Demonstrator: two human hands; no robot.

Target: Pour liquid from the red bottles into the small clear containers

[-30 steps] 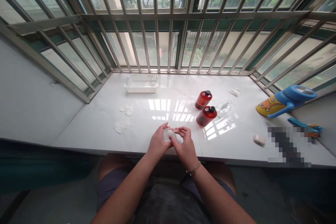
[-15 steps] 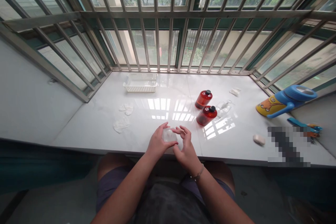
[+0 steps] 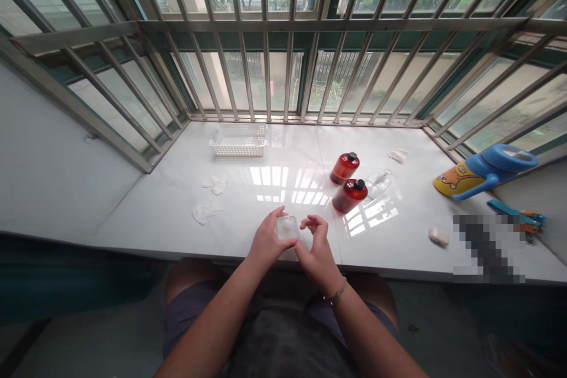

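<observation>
Near the front edge of the white counter (image 3: 155,218), my left hand (image 3: 266,239) grips a small, clear, squarish object (image 3: 287,227) between thumb and fingers. It looks like a little translucent container with a rounded bump on top; its exact kind I cannot make out. My right hand (image 3: 316,245) is just to its right, fingers bent and apart from the thumb, with nothing visible between them. Its thumb tip lies close to the object's lower right corner; whether it touches is unclear. Beyond my right hand stand two red bottles (image 3: 344,168) with black caps.
A white perforated basket (image 3: 239,147) sits at the back left, with crumpled white tissues (image 3: 206,211) nearer. Right of the bottles lies a clear empty-looking bottle (image 3: 380,183). Farther right are a blue-yellow flask (image 3: 482,171), a pale eraser-like block (image 3: 439,236) and blue-orange tools (image 3: 518,217). Metal bars (image 3: 292,71) line the window.
My right hand's fingers have drawn back from the clear object's top and curled, uncovering more of it. My left hand keeps its hold in nearly the same place.
</observation>
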